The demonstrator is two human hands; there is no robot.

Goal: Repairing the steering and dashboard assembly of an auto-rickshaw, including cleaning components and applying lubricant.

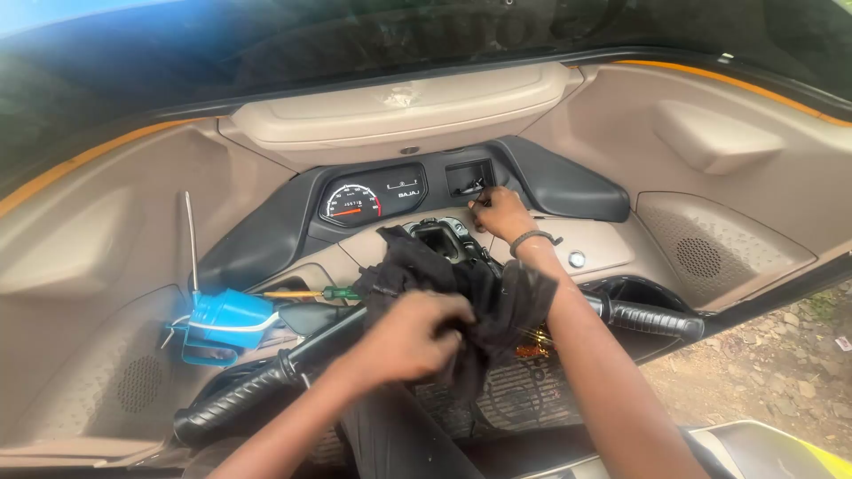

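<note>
Up front: beige dashboard [621, 133] of a small vehicle fills the view, dark windscreen at 12 o'clock, gravel ground at 4 o'clock.
Left hand [413, 337]: low centre, fingers curled and clamped on a black rag [497, 297], bunching its lower edge.
Rag: draped over the middle of the handlebar [293, 359], rising towards the steering head at 12 o'clock of the left hand.
Right hand [500, 213]: up at 1 o'clock of the left hand, well apart from it, fingertips pinched at the mouth of the slot [468, 177]; what they pinch is too small to tell.
Slot: a small rectangular recess in the dark panel, just right of the gauge [368, 197]; something small and pale shows inside, cannot tell what.
Wristband [531, 238]: dark band on the right wrist.
Gauge: round dial, orange needle lying to 9 o'clock.
Can [226, 324]: blue oil can at 9 o'clock of the left hand, tucked in the left dash pocket, thin spout pointing to 12 o'clock; contents hidden.
Screwdriver [311, 294]: lies flat just above the can, yellow shaft, green handle at its 3 o'clock end.
Grips: left grip [226, 410] at 8 o'clock, right grip [652, 318] at 3 o'clock, both black and ribbed.
Speakers: round grilles, one at 9 o'clock, one [699, 257] at 3 o'clock.
</note>
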